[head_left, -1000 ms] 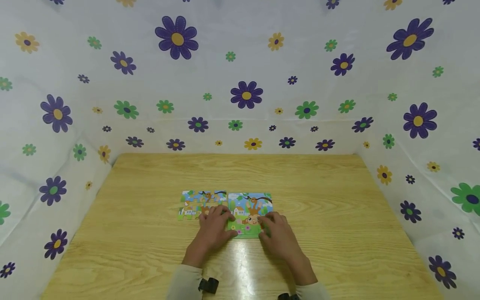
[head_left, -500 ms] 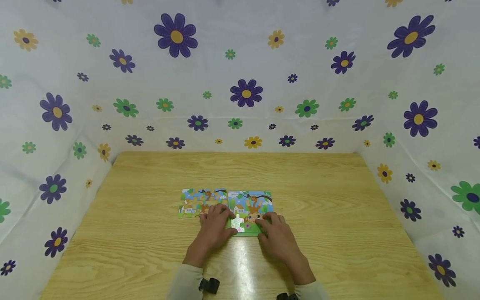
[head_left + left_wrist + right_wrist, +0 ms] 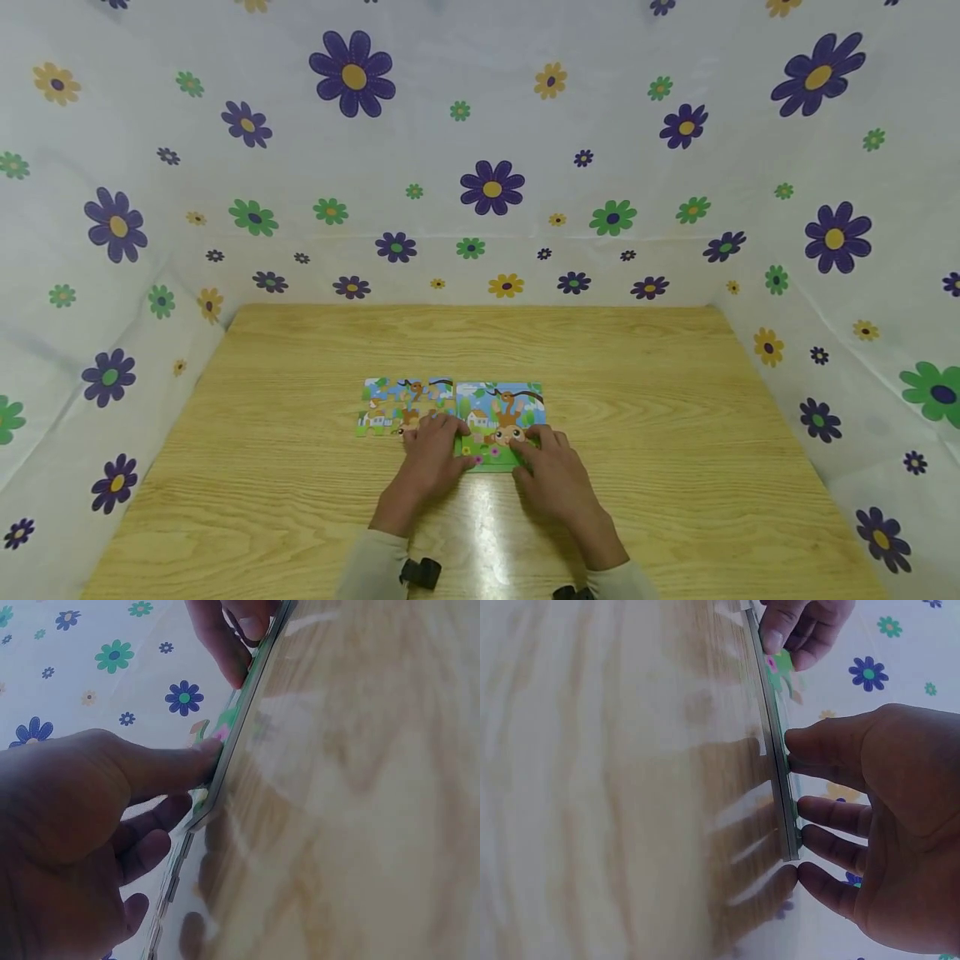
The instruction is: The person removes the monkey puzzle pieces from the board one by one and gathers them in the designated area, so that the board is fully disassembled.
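Observation:
A jigsaw puzzle [image 3: 480,417] with a hanging monkey, a house and flowers fills a green-rimmed puzzle board [image 3: 491,469]. My left hand [image 3: 433,454] is at its lower left corner. Its straight thumb [image 3: 176,766] presses on the flowered part, while the other fingers hang loosely bent beside the board. At the lower right is my right hand [image 3: 558,471], with thumb and fingertips resting along the board's face and edge in the right wrist view. Both hands cover parts of the picture's lower corners. Neither hand is curled round anything.
Left of the board lie several puzzle pieces [image 3: 377,419] with a similar picture, partly covered by the left hand. The board and pieces are on a wooden table [image 3: 652,375]. A flower-patterned white cloth [image 3: 420,158] encloses the table at the back and sides.
Half a second ago the lower left puzzle piece glared white; now it shows its flowers, level with the picture. The right hand has moved slightly left over the board; the left hand hardly shifts.

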Demonstrator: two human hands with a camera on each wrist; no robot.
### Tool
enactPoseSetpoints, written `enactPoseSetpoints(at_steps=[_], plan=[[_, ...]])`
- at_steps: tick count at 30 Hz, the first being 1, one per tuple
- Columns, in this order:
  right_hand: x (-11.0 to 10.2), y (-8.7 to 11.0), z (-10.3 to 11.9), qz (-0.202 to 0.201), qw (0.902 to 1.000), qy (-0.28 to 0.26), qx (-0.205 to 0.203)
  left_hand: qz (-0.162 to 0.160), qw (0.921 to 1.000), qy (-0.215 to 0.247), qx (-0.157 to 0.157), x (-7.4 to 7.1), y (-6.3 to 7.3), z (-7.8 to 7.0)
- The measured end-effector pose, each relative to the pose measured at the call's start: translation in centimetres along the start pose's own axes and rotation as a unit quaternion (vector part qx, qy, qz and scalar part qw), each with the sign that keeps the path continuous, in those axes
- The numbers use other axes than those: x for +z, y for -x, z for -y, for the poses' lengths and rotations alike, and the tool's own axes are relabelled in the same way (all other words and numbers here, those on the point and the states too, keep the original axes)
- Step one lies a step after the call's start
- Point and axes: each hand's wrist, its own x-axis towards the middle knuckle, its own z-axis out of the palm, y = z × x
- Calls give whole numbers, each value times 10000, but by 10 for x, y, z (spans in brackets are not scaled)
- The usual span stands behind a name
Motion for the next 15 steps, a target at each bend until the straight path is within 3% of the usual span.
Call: enactPoseSetpoints(at_steps=[15], plan=[[0,1,-1,-2,9999,-142,85,-67,9984,-284,474,-3,4,3]])
